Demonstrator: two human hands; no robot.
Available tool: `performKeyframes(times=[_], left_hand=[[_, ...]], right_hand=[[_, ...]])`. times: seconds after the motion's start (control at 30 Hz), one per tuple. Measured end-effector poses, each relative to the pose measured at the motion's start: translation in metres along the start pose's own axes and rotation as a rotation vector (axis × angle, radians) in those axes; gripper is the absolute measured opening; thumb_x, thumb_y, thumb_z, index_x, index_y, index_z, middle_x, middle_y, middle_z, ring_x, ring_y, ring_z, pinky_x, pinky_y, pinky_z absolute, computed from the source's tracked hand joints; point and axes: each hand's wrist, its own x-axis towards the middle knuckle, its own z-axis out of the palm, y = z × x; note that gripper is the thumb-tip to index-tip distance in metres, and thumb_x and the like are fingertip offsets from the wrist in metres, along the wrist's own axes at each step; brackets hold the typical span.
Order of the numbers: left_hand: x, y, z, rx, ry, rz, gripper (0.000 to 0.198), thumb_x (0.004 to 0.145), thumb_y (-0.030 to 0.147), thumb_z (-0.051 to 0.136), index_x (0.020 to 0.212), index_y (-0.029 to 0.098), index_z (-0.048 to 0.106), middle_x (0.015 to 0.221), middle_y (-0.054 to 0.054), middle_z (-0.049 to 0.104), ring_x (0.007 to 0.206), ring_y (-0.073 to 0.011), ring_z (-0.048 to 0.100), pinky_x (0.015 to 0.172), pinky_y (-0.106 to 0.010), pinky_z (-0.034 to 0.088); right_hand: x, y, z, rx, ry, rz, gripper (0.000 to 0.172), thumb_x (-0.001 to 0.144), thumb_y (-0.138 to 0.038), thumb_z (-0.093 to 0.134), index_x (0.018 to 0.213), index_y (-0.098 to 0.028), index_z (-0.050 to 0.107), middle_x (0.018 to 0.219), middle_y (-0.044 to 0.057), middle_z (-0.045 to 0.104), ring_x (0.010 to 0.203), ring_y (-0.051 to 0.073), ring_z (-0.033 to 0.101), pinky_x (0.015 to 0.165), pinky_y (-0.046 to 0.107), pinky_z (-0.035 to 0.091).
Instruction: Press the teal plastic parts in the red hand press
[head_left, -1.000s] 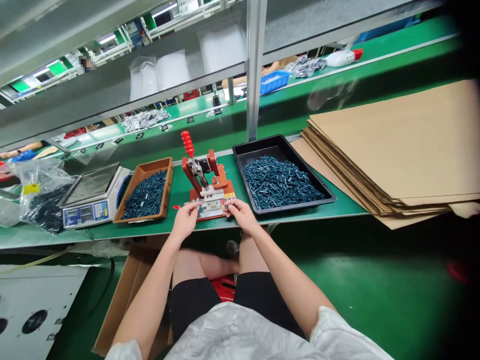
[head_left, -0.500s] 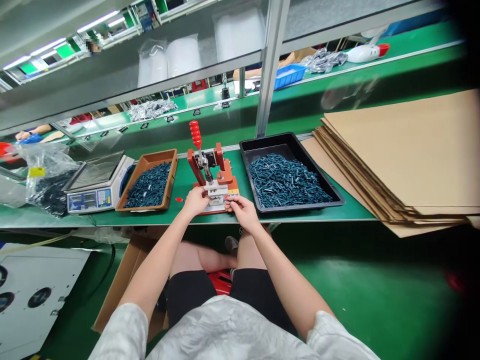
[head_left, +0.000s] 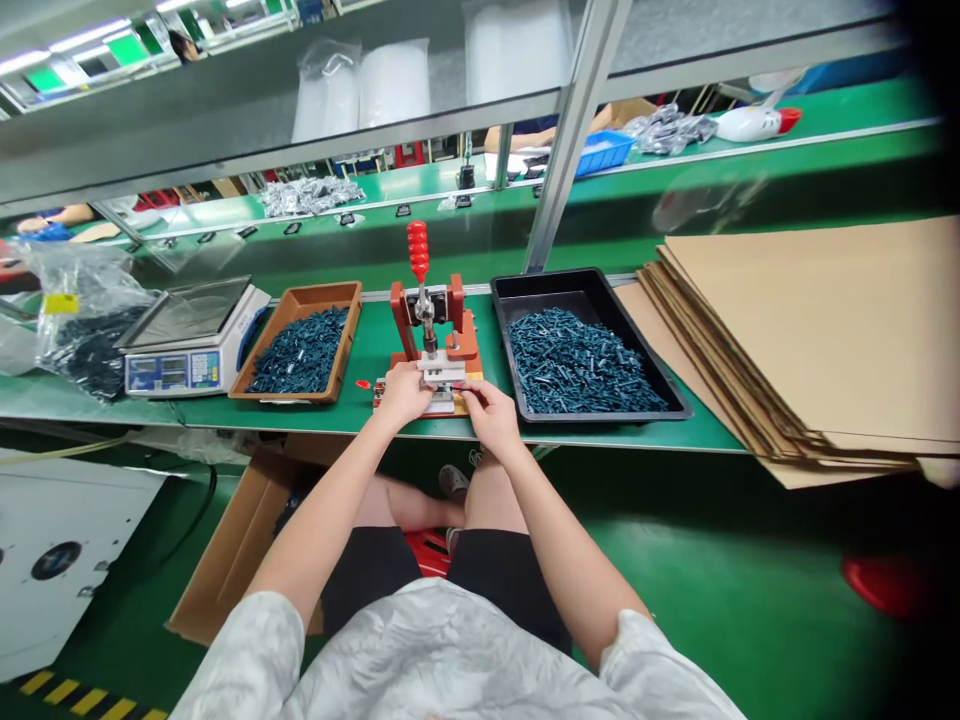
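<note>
In front of me stands a small toggle clamp press (head_left: 429, 320) with a red ribbed handle raised upright and a grey metal block (head_left: 442, 371) under its plunger. My left hand (head_left: 405, 393) is closed against the left side of that block, its fingertips partly hidden. My right hand (head_left: 493, 415) pinches a small thin dark part (head_left: 463, 389) at the block's right side. A brown tray (head_left: 346, 345) of small dark blue parts lies left of the press. To the right, a black tray (head_left: 581, 285) holds a larger heap of similar parts (head_left: 577, 360).
A weighing scale (head_left: 184, 345) and a clear bag of dark parts (head_left: 86, 330) stand at the left. Brown cardboard sheets (head_left: 817, 330) are stacked at the right. A metal post (head_left: 574, 140) rises behind the black tray. Beneath the bench's left side sits an open carton (head_left: 232, 540).
The whole view has shifted and tilted slightly with my head. Both hands stay at the press, and the dark part at my right fingertips shows more clearly now.
</note>
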Motion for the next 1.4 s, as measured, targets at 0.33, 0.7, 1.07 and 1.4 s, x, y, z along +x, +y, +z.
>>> performKeyframes(times=[0.33, 0.7, 1.07, 1.4], left_hand=[[-0.004, -0.015, -0.008, 0.040, -0.113, 0.132, 0.023, 0.074, 0.026, 0.081, 0.094, 0.016, 0.079, 0.108, -0.012, 0.075, 0.114, -0.0317, 0.064, 0.104, -0.040, 0.049], [-0.004, -0.016, -0.004, 0.034, -0.086, 0.144, 0.021, 0.077, 0.028, 0.078, 0.095, 0.018, 0.080, 0.110, -0.011, 0.074, 0.114, -0.0314, 0.064, 0.104, -0.042, 0.050], [-0.010, -0.021, 0.007, -0.007, 0.048, 0.313, 0.011, 0.080, 0.020, 0.074, 0.090, 0.018, 0.077, 0.111, -0.009, 0.076, 0.111, -0.0290, 0.065, 0.107, -0.048, 0.049], [-0.039, -0.063, -0.019, -0.179, 0.616, 0.046, 0.038, 0.103, 0.043, 0.047, 0.121, 0.013, 0.062, 0.133, -0.017, 0.063, 0.130, -0.0262, 0.054, 0.117, -0.051, 0.040]], right_hand=[[0.033, 0.002, 0.015, -0.203, -0.158, -0.093, 0.019, 0.085, -0.025, 0.063, 0.099, -0.022, 0.076, 0.102, 0.008, 0.068, 0.097, 0.026, 0.064, 0.092, 0.041, 0.053], [0.029, 0.002, 0.023, -0.255, -0.203, -0.161, 0.023, 0.085, -0.020, 0.063, 0.103, -0.021, 0.077, 0.115, 0.010, 0.070, 0.110, 0.028, 0.065, 0.103, 0.045, 0.052], [0.025, -0.005, 0.025, -0.355, -0.123, -0.266, 0.026, 0.088, -0.015, 0.056, 0.104, -0.019, 0.076, 0.114, 0.012, 0.067, 0.105, 0.028, 0.065, 0.100, 0.044, 0.055], [0.027, -0.007, 0.023, -0.346, -0.153, -0.215, 0.025, 0.087, -0.014, 0.058, 0.103, -0.019, 0.077, 0.116, 0.012, 0.068, 0.108, 0.028, 0.066, 0.101, 0.042, 0.054]])
